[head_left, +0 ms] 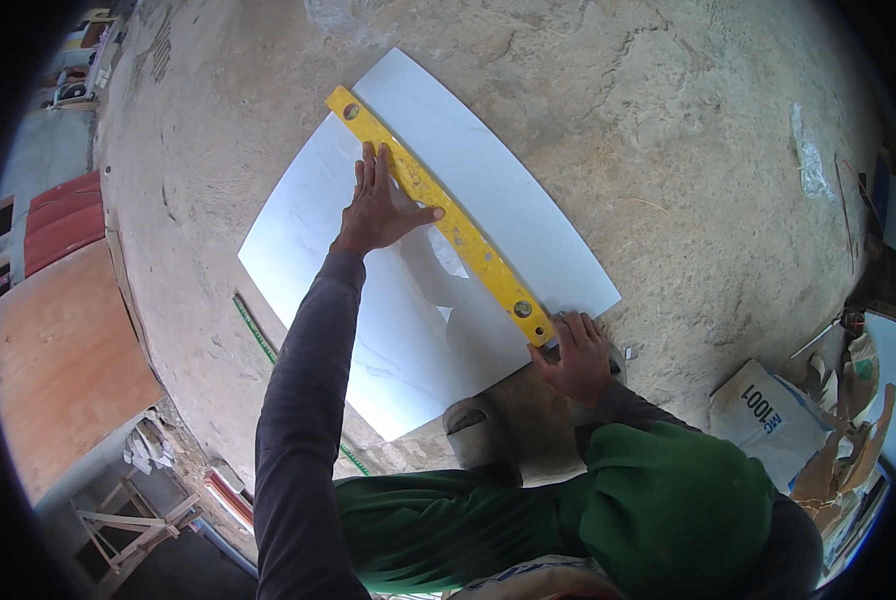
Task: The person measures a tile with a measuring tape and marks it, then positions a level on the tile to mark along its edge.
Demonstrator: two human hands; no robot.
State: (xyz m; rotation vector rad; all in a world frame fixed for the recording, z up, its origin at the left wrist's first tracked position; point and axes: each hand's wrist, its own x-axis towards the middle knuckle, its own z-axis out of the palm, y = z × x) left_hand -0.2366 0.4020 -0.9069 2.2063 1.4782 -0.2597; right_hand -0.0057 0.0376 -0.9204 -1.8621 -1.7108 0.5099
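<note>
A large white tile (313, 250) with faint veining lies on the concrete, with a long yellow spirit level (458, 235) laid diagonally across it. My left hand (380, 210) rests with stretched, spread fingers against the level's left edge, its thumb touching the level. My right hand (573, 355) has its fingers curled around the level's lower end, by the tile's edge. A green measuring strip (253, 325) lies beside the tile, partly hidden by my left forearm.
The rough concrete floor (688, 200) surrounds the tile. Red panels (63, 220), a plywood sheet (68, 350) and a wooden trestle (138, 520) are at the left. A printed sack (768, 420) and torn cardboard (848, 470) lie at the lower right, clear plastic (813, 150) at the upper right.
</note>
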